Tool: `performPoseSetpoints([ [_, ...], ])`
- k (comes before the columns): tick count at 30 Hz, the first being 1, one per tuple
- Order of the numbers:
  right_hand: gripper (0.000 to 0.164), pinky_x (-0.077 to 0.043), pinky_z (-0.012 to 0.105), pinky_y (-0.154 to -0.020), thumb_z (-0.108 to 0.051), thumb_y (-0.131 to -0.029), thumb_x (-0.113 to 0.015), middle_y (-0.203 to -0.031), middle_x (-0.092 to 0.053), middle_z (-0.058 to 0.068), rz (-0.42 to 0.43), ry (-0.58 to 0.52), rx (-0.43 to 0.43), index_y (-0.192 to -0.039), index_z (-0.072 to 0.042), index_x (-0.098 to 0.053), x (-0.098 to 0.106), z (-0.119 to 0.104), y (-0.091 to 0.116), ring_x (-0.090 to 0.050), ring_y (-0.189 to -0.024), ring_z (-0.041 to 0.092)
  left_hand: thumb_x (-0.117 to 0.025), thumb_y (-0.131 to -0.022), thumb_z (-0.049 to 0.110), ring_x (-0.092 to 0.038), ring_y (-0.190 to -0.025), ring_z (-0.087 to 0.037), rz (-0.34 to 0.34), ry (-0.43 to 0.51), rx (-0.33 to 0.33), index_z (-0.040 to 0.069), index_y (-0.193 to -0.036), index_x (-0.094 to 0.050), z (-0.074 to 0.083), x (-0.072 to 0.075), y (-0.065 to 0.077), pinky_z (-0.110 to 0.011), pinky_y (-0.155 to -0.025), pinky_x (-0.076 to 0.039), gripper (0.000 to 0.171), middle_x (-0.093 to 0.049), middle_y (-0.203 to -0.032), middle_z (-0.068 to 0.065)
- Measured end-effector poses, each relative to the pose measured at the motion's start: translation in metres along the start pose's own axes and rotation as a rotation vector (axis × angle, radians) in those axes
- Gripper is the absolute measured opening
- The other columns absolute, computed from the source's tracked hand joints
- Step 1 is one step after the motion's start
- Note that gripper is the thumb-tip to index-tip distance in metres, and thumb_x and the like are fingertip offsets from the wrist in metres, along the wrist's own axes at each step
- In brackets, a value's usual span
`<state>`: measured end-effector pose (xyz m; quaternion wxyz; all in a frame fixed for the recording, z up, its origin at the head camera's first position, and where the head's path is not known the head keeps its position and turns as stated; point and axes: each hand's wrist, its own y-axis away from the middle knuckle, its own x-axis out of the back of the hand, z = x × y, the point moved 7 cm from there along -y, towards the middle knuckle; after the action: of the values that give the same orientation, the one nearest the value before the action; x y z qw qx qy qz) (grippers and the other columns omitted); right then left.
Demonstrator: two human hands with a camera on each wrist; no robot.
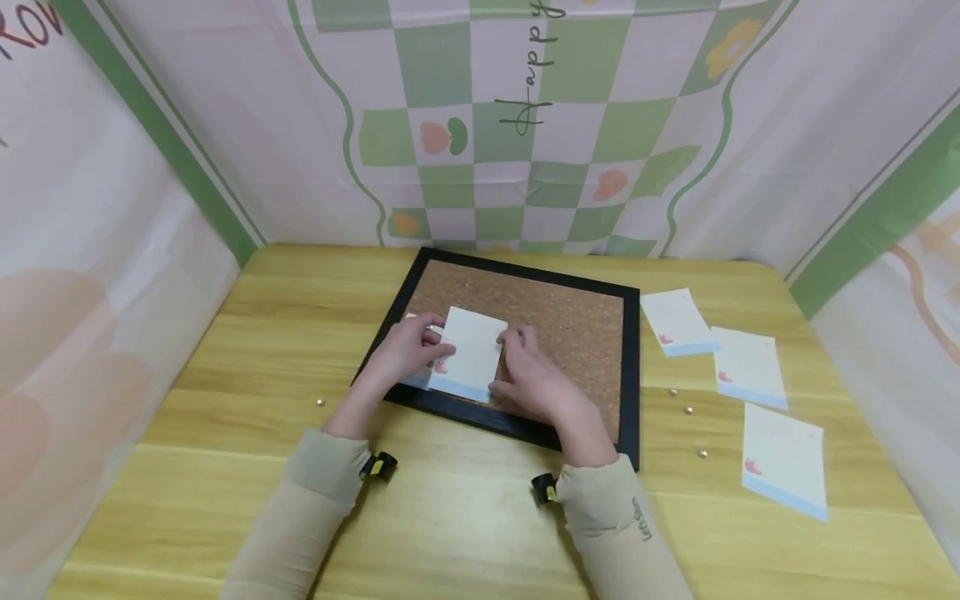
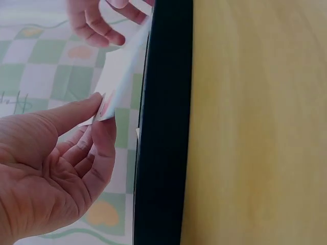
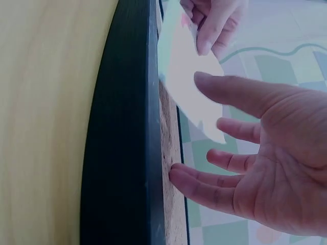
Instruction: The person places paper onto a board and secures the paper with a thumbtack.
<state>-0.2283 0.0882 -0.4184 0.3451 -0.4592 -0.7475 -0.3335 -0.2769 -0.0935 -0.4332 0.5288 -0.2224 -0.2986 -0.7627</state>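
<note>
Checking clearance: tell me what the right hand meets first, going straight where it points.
Likely the white card beside the right hand; the corkboard is also close, and depth is unclear.

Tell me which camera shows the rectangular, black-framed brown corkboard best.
The head view: the corkboard shows almost whole, partly covered by the left hand, right hand and white, blue-striped paper cards. The left wrist view shows mainly its black frame; the right wrist adds a narrow cork strip.
</note>
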Motion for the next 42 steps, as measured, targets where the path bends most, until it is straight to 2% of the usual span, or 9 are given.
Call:
performPoseSetpoints([
  [7,0.071,-0.046,0.056,-0.105,-0.022,-0.092,-0.073,-0.157,-0.020,0.020,0.015,0.082,0.021,-0.150,-0.009,-0.036,-0.001,-0.007,0.001,-0.045,-0.131,0.040,-0.072,-0.093,0.021,-0.073,-0.090,-0.016,-0.001,0.008,-0.054,0.008,-0.130,-0.058,0.000,-0.009,-0.004,-0.030,-0.078,-0.055,0.042,-0.076,-0.108,-0.009],
  [13,0.076,-0.046,0.057,-0.104,-0.019,-0.088,-0.077,-0.160,-0.018,0.020,0.010,0.116,0.046,-0.151,-0.011,-0.036,-0.004,-0.010,0.001,-0.044,-0.131,0.041,-0.074,-0.090,0.017,-0.071,-0.099,-0.020,-0.005,-0.030,-0.077,0.007,-0.130,-0.058,0.002,-0.014,-0.004,-0.036,-0.087,-0.057,0.044,-0.075,-0.109,-0.010],
  [18,0.073,-0.042,0.061,-0.109,-0.023,-0.091,-0.075,-0.163,-0.021,0.021,-0.025,0.161,0.037,-0.152,-0.013,-0.037,-0.008,-0.008,0.001,-0.035,-0.141,0.043,-0.075,-0.088,0.015,-0.068,-0.099,-0.020,-0.012,-0.109,-0.097,0.005,-0.139,-0.054,0.007,-0.016,-0.001,-0.037,-0.090,-0.056,0.056,-0.072,-0.107,-0.009],
  [25,0.071,-0.039,0.060,-0.112,-0.025,-0.093,-0.072,-0.163,-0.024,0.020,-0.060,0.194,0.027,-0.153,-0.013,-0.037,-0.012,-0.004,0.000,-0.030,-0.146,0.044,-0.078,-0.086,0.015,-0.061,-0.090,-0.018,-0.033,-0.238,-0.126,0.006,-0.148,-0.047,0.014,-0.020,0.001,-0.033,-0.081,-0.052,0.070,-0.064,-0.099,-0.006],
  [28,0.070,-0.037,0.060,-0.114,-0.026,-0.093,-0.072,-0.162,-0.027,0.021,-0.070,0.205,0.036,-0.152,-0.011,-0.039,-0.013,-0.004,0.000,-0.029,-0.146,0.044,-0.079,-0.086,0.015,-0.062,-0.096,-0.019,-0.033,-0.256,-0.130,0.006,-0.152,-0.040,0.015,-0.020,0.001,-0.035,-0.085,-0.053,0.078,-0.064,-0.104,-0.008],
  [32,0.069,-0.034,0.058,-0.117,-0.026,-0.092,-0.073,-0.161,-0.030,0.022,-0.079,0.225,0.046,-0.151,-0.010,-0.040,-0.015,-0.004,-0.001,-0.029,-0.147,0.044,-0.079,-0.086,0.016,-0.065,-0.109,-0.021,-0.039,-0.260,-0.120,0.009,-0.155,-0.036,0.015,-0.021,0.002,-0.039,-0.098,-0.052,0.082,-0.068,-0.116,-0.009],
  [36,0.068,-0.034,0.058,-0.117,-0.026,-0.092,-0.074,-0.159,-0.032,0.022,-0.083,0.240,0.050,-0.150,-0.009,-0.042,-0.015,-0.005,-0.002,-0.030,-0.146,0.044,-0.079,-0.087,0.017,-0.063,-0.116,-0.023,-0.046,-0.278,-0.119,0.011,-0.149,-0.046,0.015,-0.022,0.003,-0.041,-0.104,-0.049,0.071,-0.069,-0.122,-0.009],
  [39,0.067,-0.035,0.057,-0.116,-0.027,-0.092,-0.074,-0.158,-0.034,0.021,-0.084,0.249,0.052,-0.149,-0.010,-0.044,-0.016,-0.005,-0.002,-0.033,-0.144,0.043,-0.078,-0.087,0.018,-0.062,-0.118,-0.024,-0.046,-0.314,-0.128,0.010,-0.143,-0.054,0.016,-0.022,0.003,-0.042,-0.103,-0.049,0.062,-0.068,-0.123,-0.009],
  [42,0.065,-0.037,0.057,-0.114,-0.028,-0.092,-0.074,-0.157,-0.037,0.020,-0.084,0.251,0.052,-0.148,-0.010,-0.045,-0.016,-0.006,-0.002,-0.035,-0.142,0.042,-0.079,-0.086,0.018,-0.057,-0.127,-0.028,-0.043,-0.355,-0.143,0.009,-0.141,-0.056,0.017,-0.021,0.003,-0.043,-0.106,-0.047,0.060,-0.066,-0.129,-0.011],
])
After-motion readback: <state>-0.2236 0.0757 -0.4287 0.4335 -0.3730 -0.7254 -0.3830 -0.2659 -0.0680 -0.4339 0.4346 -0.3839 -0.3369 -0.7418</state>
